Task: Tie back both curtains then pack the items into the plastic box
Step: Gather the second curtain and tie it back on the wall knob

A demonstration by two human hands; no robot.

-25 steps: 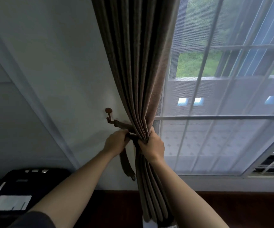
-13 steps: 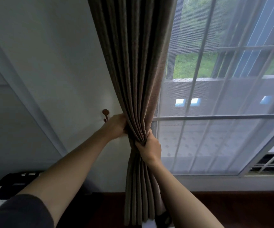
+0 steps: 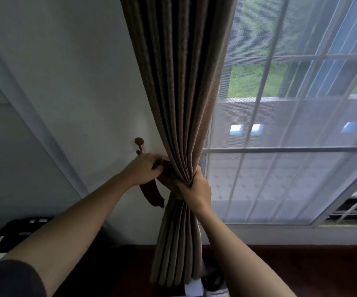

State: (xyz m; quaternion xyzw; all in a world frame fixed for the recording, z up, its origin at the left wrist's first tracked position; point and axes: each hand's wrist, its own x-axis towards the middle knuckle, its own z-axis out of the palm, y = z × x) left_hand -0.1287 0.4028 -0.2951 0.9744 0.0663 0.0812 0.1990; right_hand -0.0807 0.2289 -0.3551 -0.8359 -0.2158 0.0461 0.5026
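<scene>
Left hand (image 3: 144, 169): fingers curled shut around the dark brown fabric tie-back band (image 3: 152, 195), held against the left side of the gathered curtain; the band's loose end hangs in a curve just below this hand.

Right hand (image 3: 195, 186): closed in a fist around the pleated taupe-brown fabric curtain (image 3: 179, 86), pinching the folds into a narrow waist. The curtain fans wide above this hand and falls in tight pleats below it to the floor.

Small round-headed brown wall hook (image 3: 139, 143): fixed to the pale wall (image 3: 77, 71), just above the left hand, apart from the curtain's edge.

White-framed window with sheer net panel (image 3: 291, 157): directly to the right of the right hand, its horizontal bar level with the hands; the curtain's right edge overlaps the frame.

Dark black-and-white object (image 3: 12, 234): low, left of the left forearm; its kind cannot be told.

Dark red-brown floor (image 3: 312, 271): below both forearms, open to the right of the curtain's foot. Small white items by the hem are too unclear to name.
</scene>
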